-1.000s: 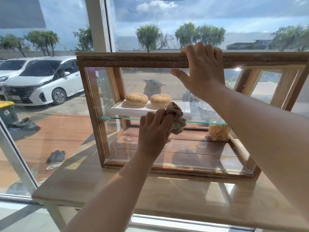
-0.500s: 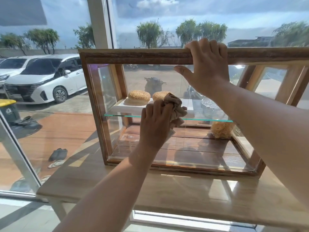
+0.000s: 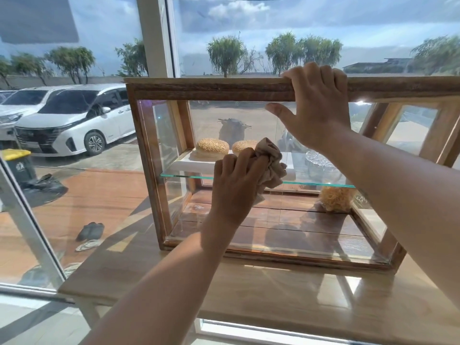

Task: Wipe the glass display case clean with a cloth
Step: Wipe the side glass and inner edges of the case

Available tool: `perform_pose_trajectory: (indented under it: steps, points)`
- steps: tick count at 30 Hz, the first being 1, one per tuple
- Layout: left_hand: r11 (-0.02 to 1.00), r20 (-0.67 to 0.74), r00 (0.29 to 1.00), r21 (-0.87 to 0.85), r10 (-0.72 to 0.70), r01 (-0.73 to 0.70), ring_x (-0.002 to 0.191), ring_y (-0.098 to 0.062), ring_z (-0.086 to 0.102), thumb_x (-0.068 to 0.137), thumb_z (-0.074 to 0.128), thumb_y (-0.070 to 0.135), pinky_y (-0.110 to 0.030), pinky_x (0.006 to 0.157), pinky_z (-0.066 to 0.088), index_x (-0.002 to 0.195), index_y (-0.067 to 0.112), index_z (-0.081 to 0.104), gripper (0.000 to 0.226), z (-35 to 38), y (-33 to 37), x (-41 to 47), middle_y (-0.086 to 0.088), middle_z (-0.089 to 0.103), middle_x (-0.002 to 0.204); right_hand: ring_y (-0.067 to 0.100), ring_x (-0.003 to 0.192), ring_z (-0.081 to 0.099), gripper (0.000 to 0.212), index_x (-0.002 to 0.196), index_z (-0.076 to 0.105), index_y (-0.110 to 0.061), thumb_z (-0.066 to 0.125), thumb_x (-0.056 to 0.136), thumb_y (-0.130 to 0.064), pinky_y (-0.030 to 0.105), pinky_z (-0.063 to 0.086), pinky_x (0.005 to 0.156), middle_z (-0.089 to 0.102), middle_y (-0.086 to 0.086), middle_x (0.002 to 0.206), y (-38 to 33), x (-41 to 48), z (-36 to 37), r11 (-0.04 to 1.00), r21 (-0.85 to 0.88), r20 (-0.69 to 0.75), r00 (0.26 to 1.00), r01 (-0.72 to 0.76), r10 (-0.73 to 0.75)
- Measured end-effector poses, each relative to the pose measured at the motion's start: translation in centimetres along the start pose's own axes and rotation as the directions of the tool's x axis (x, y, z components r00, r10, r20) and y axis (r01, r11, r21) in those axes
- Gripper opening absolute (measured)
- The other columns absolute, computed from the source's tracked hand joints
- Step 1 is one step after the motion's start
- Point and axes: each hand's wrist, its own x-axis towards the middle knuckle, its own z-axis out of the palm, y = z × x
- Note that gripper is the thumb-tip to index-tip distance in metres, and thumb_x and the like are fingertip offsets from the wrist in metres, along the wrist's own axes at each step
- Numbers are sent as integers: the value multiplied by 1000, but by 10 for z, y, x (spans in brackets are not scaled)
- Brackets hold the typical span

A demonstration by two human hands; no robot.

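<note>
The cloth (image 3: 270, 163) sits just right of centre in the frame — a crumpled tan wad bunched in the left hand (image 3: 236, 185), whose fingers (image 3: 245, 161) curl over its left side and clamp it. Most of the cloth sticks out past the fingertips to the upper right, level with the front edge of the glass shelf (image 3: 189, 176); whether it touches the glass cannot be told. The glass display case (image 3: 199, 90), wood-framed, fills the middle and right of the frame and stands on a pale wooden table (image 3: 273, 295). The right hand (image 3: 313, 108) is above the cloth, at upper centre-right — its fingers hooked over the case's top rail, thumb spread out to the left, holding nothing but the rail. Behind the cloth, two sesame buns (image 3: 212, 148) rest on a white tray (image 3: 189, 162) on the shelf. At the left of the frame, beyond the window, a white car (image 3: 69, 118) is parked.
</note>
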Motion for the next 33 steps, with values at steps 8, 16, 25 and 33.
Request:
perform_pose_trajectory:
  steps: [8,16,25,33]
  points:
    - [960,125,963,118,238,-253,83,-30,53,100,57,41,-41,70,46,112,16,57,28,-22,-85,-46,-11,63,105,32,107,44,52,121,47,-15,52,92,-57,43,25,98,50,13,115,1,0,1,1000,4,8,1000,3,-3]
    - [725,13,726,61,-688,686,99,-45,50,89,49,28,-52,88,41,118,-4,48,43,-27,-88,-90,-30,51,113,34,107,44,52,120,47,-13,53,92,-57,43,25,97,49,17,116,3,-1,3,1000,3,-16,1000,11,-11]
    - [583,104,589,-87,-801,808,94,-48,54,86,67,15,-53,83,47,115,-11,53,42,2,11,-77,-32,54,110,35,108,43,53,121,46,-13,53,92,-56,45,26,97,48,19,117,1,0,2,1000,-8,-12,1000,6,-6]
    - [932,204,929,-130,-310,340,84,-30,50,78,67,9,-40,73,46,119,20,49,46,18,58,-80,-11,57,113,34,107,44,53,120,45,-13,51,91,-58,45,26,97,49,18,116,3,-1,2,1000,4,-9,1000,12,-12]
